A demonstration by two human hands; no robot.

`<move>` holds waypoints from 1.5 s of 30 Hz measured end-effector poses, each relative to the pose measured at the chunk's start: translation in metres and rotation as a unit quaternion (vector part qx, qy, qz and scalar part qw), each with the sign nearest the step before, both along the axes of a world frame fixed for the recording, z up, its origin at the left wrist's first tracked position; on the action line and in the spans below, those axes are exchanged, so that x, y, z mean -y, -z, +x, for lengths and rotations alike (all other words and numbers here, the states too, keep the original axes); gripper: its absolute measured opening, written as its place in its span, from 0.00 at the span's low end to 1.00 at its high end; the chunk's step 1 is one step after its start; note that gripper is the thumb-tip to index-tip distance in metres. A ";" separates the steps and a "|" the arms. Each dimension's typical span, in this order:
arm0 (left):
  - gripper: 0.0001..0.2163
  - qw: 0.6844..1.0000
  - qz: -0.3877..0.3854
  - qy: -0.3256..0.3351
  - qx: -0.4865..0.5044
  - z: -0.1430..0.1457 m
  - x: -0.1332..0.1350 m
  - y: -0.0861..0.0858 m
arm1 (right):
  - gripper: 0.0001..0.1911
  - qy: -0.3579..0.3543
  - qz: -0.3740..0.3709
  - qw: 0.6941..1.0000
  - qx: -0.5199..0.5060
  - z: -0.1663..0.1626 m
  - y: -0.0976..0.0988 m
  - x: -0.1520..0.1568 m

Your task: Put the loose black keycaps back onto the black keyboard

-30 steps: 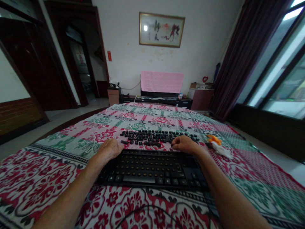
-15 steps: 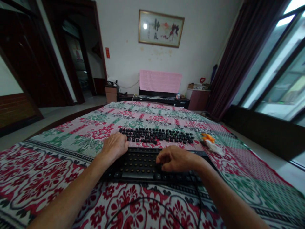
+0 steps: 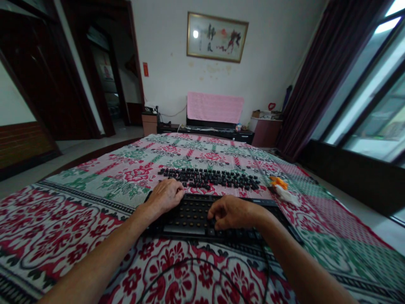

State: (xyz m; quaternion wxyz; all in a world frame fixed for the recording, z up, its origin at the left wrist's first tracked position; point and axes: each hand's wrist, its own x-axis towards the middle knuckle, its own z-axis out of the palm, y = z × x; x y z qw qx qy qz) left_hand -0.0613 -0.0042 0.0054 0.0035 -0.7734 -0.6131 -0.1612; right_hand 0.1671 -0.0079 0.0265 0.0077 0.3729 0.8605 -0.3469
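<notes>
A black keyboard base (image 3: 193, 213) with most keycaps off lies on a floral cloth (image 3: 79, 219). Behind it, several loose black keycaps (image 3: 210, 177) sit in rows on the cloth. My left hand (image 3: 164, 197) rests on the base's upper left corner with its fingers curled over the edge. My right hand (image 3: 232, 212) hovers over the middle of the base, fingers bent down and pinched at the bare key posts. What its fingertips hold, if anything, is hidden.
An orange tool and a white cloth (image 3: 284, 192) lie to the right of the keycaps. The keyboard's black cable (image 3: 190, 266) loops over the cloth near me. A pink-covered TV stand (image 3: 215, 112), a dark doorway and curtained windows ring the room.
My right hand came back from the loose keycaps to the middle of the keyboard base. My left hand shifted right onto the base's upper left corner.
</notes>
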 end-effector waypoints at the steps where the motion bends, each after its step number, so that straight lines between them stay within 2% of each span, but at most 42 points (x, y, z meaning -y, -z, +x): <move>1: 0.12 1.000 0.002 0.000 0.000 0.000 0.000 0.000 | 0.17 -0.001 0.002 1.000 0.002 0.000 -0.001 0.000; 7: 0.13 1.000 0.001 0.017 0.006 0.001 -0.001 0.002 | 0.14 -0.024 0.008 1.000 0.001 0.001 -0.003 -0.001; 16: 0.12 0.999 -0.003 0.032 -0.010 0.004 0.001 0.001 | 0.12 0.020 -0.013 0.999 -0.029 0.001 0.006 -0.005; 22: 0.11 1.000 -0.017 0.024 -0.003 0.005 0.000 0.001 | 0.13 0.006 -0.021 1.000 -0.019 0.001 0.005 -0.004; 28: 0.11 0.999 -0.009 0.035 0.009 0.004 0.000 0.002 | 0.13 0.011 -0.015 1.000 -0.006 -0.001 0.002 -0.003; 39: 0.11 0.999 0.004 0.041 -0.004 0.004 -0.001 0.003 | 0.14 -0.014 0.035 0.999 0.018 -0.001 0.003 0.001; 45: 0.11 0.999 0.011 0.050 -0.005 0.003 -0.003 0.005 | 0.14 -0.037 0.032 0.999 0.007 0.001 0.004 -0.002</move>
